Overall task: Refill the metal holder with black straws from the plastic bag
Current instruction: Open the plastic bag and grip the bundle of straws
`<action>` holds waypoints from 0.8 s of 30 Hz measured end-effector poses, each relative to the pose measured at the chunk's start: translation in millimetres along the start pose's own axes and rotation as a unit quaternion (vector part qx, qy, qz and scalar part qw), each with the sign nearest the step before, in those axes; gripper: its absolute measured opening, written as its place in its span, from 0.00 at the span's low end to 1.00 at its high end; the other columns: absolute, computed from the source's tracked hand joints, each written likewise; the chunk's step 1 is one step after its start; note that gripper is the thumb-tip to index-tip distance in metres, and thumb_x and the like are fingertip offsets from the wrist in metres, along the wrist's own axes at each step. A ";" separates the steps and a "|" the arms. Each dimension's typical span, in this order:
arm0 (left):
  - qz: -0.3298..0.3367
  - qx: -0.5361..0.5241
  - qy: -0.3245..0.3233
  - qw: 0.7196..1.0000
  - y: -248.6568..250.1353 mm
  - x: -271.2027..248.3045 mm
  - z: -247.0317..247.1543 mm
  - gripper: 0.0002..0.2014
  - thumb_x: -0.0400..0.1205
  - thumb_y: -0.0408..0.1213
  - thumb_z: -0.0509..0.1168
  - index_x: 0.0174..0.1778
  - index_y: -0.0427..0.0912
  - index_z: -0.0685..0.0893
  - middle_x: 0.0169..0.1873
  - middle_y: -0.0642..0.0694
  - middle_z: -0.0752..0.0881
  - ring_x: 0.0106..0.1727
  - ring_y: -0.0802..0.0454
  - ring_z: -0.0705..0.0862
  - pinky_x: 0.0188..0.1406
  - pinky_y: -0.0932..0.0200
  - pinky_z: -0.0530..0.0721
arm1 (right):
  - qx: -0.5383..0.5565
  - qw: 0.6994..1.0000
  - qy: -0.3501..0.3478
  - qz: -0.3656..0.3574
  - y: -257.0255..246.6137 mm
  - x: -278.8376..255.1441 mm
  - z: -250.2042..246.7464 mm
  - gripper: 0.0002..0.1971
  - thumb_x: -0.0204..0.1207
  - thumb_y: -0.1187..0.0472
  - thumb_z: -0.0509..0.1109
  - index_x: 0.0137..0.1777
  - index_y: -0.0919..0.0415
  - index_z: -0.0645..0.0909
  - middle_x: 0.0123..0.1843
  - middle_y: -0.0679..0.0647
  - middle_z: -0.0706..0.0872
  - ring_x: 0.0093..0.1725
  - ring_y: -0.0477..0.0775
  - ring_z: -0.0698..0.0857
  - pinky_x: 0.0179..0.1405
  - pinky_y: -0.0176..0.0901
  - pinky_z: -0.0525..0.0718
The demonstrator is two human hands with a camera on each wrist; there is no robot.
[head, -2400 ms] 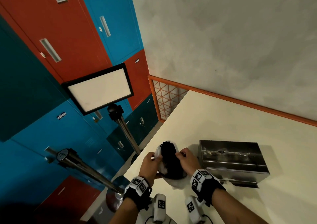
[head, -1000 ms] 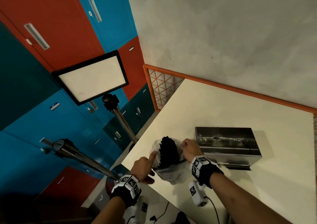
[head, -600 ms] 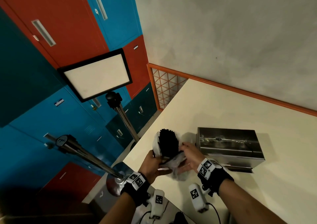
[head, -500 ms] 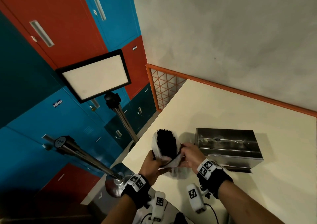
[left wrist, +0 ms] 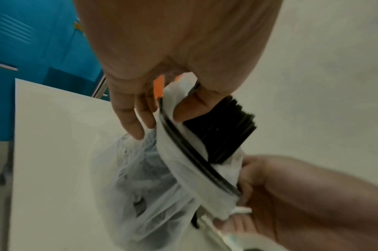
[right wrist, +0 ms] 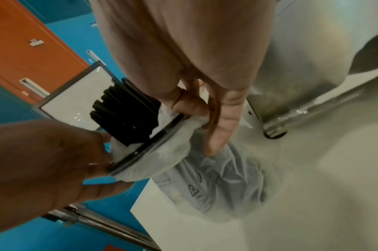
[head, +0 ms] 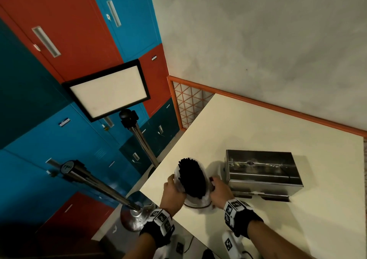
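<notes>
A clear plastic bag full of black straws stands near the table's front left corner. My left hand pinches the bag's rim on its left side. My right hand pinches the rim on the right. The straws stick out of the bag's mouth between the two hands. The left wrist view shows my left hand with thumb inside the rim. In the right wrist view my right hand pinches the rim beside the straws. The shiny metal holder lies just right of the bag, lid down.
The cream table ends right beside my left hand, with floor below. Off that edge stand two steel posts and a light panel on a stand. Blue and red lockers fill the left. An orange rail runs along the grey wall.
My left hand has moved from under the bag up to its left rim. Both hands now hold the mouth apart, and the straws show more.
</notes>
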State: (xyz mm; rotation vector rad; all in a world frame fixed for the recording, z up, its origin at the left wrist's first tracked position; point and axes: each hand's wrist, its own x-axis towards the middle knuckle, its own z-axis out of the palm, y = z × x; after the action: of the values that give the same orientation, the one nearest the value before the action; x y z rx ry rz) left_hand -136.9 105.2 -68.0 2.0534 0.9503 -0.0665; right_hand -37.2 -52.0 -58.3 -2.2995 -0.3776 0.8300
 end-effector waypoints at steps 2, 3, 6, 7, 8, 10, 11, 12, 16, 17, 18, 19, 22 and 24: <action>-0.014 -0.014 0.020 1.000 1.2 10.4 -9.6 0.18 0.88 0.43 0.59 0.73 0.44 0.78 0.66 0.37 0.83 0.65 0.37 0.82 0.65 0.45 0.81 | -0.016 1.000 0.014 -0.009 -2.2 1.1 -2.7 0.15 0.82 0.57 0.59 0.65 0.59 0.79 0.65 0.63 0.82 0.63 0.64 0.82 0.63 0.49 0.79; -0.025 -0.025 0.030 0.999 3.8 13.7 -14.4 0.17 0.89 0.45 0.59 0.71 0.46 0.82 0.66 0.39 0.84 0.64 0.39 0.83 0.66 0.46 0.81 | -0.017 0.999 0.029 -0.022 -5.4 0.8 -5.4 0.15 0.83 0.56 0.60 0.64 0.60 0.81 0.65 0.63 0.82 0.63 0.64 0.82 0.64 0.49 0.79; -0.026 -0.024 0.040 0.999 15.1 17.4 -24.7 0.15 0.88 0.45 0.59 0.62 0.44 0.87 0.55 0.47 0.86 0.59 0.43 0.83 0.55 0.57 0.76 | 0.017 0.994 0.083 -0.068 -17.2 2.8 -10.7 0.15 0.84 0.55 0.61 0.63 0.63 0.82 0.62 0.61 0.82 0.60 0.61 0.81 0.62 0.46 0.77; -0.021 -0.016 0.034 0.999 19.4 17.7 -26.1 0.14 0.88 0.45 0.60 0.59 0.44 0.88 0.50 0.47 0.86 0.55 0.45 0.83 0.50 0.59 0.74 | 0.014 0.993 0.092 -0.068 -21.3 4.6 -11.2 0.15 0.84 0.55 0.61 0.62 0.63 0.82 0.60 0.60 0.83 0.59 0.61 0.82 0.60 0.45 0.78; -0.020 -0.012 0.029 0.999 23.4 18.0 -26.7 0.13 0.88 0.45 0.61 0.57 0.44 0.88 0.47 0.47 0.86 0.51 0.45 0.83 0.48 0.60 0.74 | 0.004 0.993 0.094 -0.065 -24.9 6.1 -10.7 0.14 0.84 0.55 0.62 0.61 0.62 0.82 0.59 0.60 0.84 0.57 0.61 0.83 0.58 0.45 0.79; -0.035 -0.017 0.018 0.999 24.6 21.5 -24.1 0.11 0.86 0.44 0.64 0.54 0.44 0.89 0.44 0.46 0.88 0.49 0.45 0.85 0.46 0.59 0.77 | -0.006 0.996 0.083 -0.041 -27.8 9.5 -8.5 0.12 0.82 0.58 0.62 0.58 0.61 0.83 0.57 0.61 0.87 0.56 0.62 0.85 0.57 0.48 0.82; -0.047 -0.025 0.011 0.999 23.1 23.9 -22.1 0.10 0.84 0.44 0.66 0.52 0.44 0.90 0.43 0.46 0.89 0.49 0.44 0.86 0.47 0.56 0.80 | -0.001 0.997 0.074 -0.026 -27.4 11.0 -7.8 0.11 0.81 0.60 0.62 0.56 0.61 0.83 0.56 0.61 0.88 0.55 0.63 0.86 0.55 0.48 0.82; -0.059 -0.033 0.001 0.998 21.9 25.4 -20.9 0.08 0.81 0.43 0.69 0.50 0.45 0.90 0.43 0.46 0.90 0.49 0.43 0.88 0.48 0.54 0.85 | 0.008 0.997 0.069 -0.014 -25.3 13.4 -7.7 0.10 0.80 0.63 0.62 0.55 0.62 0.84 0.55 0.62 0.88 0.55 0.64 0.86 0.54 0.46 0.82; -0.094 -0.237 -0.009 0.967 11.4 26.7 -16.9 0.09 0.75 0.24 0.65 0.47 0.40 0.78 0.39 0.37 0.86 0.37 0.41 0.85 0.41 0.47 0.88 | 0.069 0.995 0.072 0.001 -19.0 13.9 -14.8 0.09 0.77 0.68 0.64 0.53 0.60 0.84 0.51 0.58 0.89 0.52 0.60 0.86 0.46 0.40 0.75; -0.101 -0.298 0.000 0.949 9.4 25.9 -16.6 0.12 0.77 0.17 0.60 0.47 0.39 0.75 0.37 0.36 0.83 0.34 0.43 0.82 0.34 0.49 0.84 | 0.088 0.993 0.080 0.004 -16.7 12.3 -16.7 0.10 0.77 0.69 0.64 0.53 0.60 0.83 0.49 0.57 0.88 0.50 0.59 0.85 0.45 0.39 0.74; -0.110 -0.342 0.011 0.933 6.5 25.0 -16.7 0.15 0.77 0.13 0.55 0.46 0.39 0.73 0.35 0.35 0.81 0.33 0.44 0.80 0.30 0.51 0.80 | 0.099 0.991 0.090 0.009 -13.5 10.4 -17.7 0.11 0.77 0.70 0.63 0.54 0.59 0.83 0.47 0.56 0.87 0.50 0.59 0.85 0.45 0.40 0.74; -0.115 -0.380 0.018 0.917 3.1 23.5 -16.8 0.18 0.78 0.10 0.52 0.44 0.40 0.72 0.33 0.36 0.80 0.32 0.44 0.79 0.28 0.52 0.79 | 0.098 0.990 0.095 0.014 -9.5 8.0 -18.2 0.13 0.77 0.71 0.62 0.55 0.58 0.82 0.47 0.55 0.86 0.50 0.59 0.84 0.46 0.41 0.75; -0.125 -0.419 0.023 0.899 -8.6 19.0 -17.3 0.21 0.79 0.09 0.48 0.36 0.41 0.73 0.30 0.39 0.80 0.33 0.45 0.80 0.25 0.56 0.81 | 0.050 0.996 0.076 0.008 3.4 5.9 -15.1 0.17 0.76 0.72 0.60 0.60 0.58 0.82 0.53 0.60 0.88 0.56 0.64 0.85 0.55 0.47 0.81; -0.127 -0.401 0.028 0.907 -18.9 17.9 -18.7 0.23 0.79 0.10 0.45 0.35 0.41 0.75 0.31 0.40 0.78 0.32 0.47 0.77 0.24 0.59 0.79 | 0.015 0.998 0.059 -0.018 4.6 3.2 -12.2 0.16 0.76 0.72 0.60 0.60 0.57 0.79 0.53 0.60 0.87 0.55 0.64 0.85 0.54 0.47 0.82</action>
State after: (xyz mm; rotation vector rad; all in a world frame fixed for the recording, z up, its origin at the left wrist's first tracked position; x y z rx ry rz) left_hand -141.7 136.0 -75.5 1.1724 1.0493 0.2170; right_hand -26.6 -59.8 -55.8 -2.2930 -0.3509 0.6748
